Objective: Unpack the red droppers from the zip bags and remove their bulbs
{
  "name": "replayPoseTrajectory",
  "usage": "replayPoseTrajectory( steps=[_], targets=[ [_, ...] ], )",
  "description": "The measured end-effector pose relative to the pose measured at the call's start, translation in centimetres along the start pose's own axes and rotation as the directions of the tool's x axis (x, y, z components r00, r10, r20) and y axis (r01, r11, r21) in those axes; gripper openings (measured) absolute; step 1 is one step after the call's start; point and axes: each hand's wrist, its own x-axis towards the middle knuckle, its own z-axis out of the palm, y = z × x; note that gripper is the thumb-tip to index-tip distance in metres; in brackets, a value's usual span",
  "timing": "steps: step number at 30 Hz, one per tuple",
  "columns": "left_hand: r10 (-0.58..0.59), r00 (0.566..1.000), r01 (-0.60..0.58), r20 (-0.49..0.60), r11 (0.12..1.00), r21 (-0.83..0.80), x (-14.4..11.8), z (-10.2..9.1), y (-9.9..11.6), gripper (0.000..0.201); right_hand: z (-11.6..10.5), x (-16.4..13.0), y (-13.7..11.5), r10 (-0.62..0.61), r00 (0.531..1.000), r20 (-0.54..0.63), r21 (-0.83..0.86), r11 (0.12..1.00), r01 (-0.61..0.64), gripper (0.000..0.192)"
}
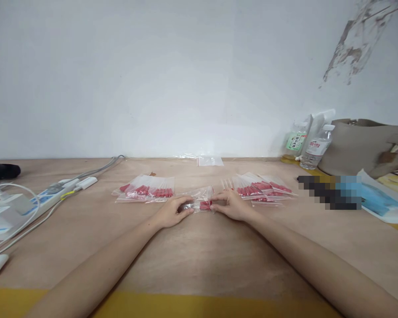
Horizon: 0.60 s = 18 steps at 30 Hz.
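Observation:
A clear plastic bag (202,194) with small red-ended pieces inside lies on the table between my hands. My left hand (171,213) curls round its left end, thumb and fingers closed on the plastic. At the opposite end, my right hand (234,205) pinches the bag's edge beside the red pieces. To the left rests a spread of similar filled bags (149,187), their red parts lined up in a row. Another overlapping group of filled bags (262,190) lies just right of my right hand. What exactly the red-ended pieces are, I cannot make out.
A flat clear bag (210,161) lies by the wall. On the left are a power strip (49,196) with cables and a dark object (3,170). On the right stand two bottles (316,148) (295,141), a grey handbag (358,148) and a blue-and-white item (381,201).

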Motion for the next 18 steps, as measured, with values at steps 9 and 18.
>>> replayPoseTrajectory(
  steps=[9,18],
  targets=[
    [0.011,1.000,-0.011,0.010,1.000,0.000,0.0,0.0,0.0,0.035,-0.2,0.1,-0.2,-0.073,0.994,0.078,-0.054,0.996,0.077,0.031],
    [0.016,1.000,-0.016,0.017,1.000,0.007,0.0,-0.1,0.0,0.035,0.6,0.6,-1.2,-0.061,0.997,0.041,-0.038,0.997,0.063,0.019]
  ],
)
